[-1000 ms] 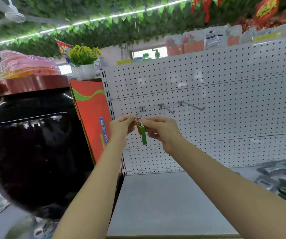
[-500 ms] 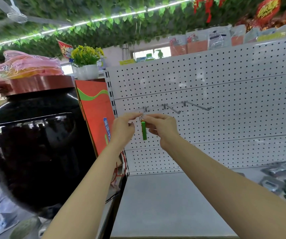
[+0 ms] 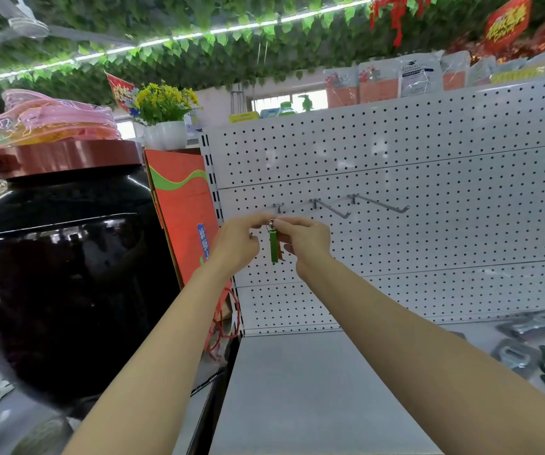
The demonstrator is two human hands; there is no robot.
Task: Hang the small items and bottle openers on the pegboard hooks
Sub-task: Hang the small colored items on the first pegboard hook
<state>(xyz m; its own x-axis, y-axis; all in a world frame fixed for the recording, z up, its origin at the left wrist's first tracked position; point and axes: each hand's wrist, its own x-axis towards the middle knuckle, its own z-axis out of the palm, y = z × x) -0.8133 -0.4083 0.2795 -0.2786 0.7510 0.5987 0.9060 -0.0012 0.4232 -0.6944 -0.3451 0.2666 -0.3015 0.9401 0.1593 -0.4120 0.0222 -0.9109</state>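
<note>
Your two bare arms reach forward and up, hands meeting.
Your left hand (image 3: 236, 239) and right hand (image 3: 304, 239) sit close together, fingers curled, fingertips pinching at the same spot between them.

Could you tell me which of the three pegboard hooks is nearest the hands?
The leftmost hook, the short one, directly above the key ring; the other two sit further right.
</note>
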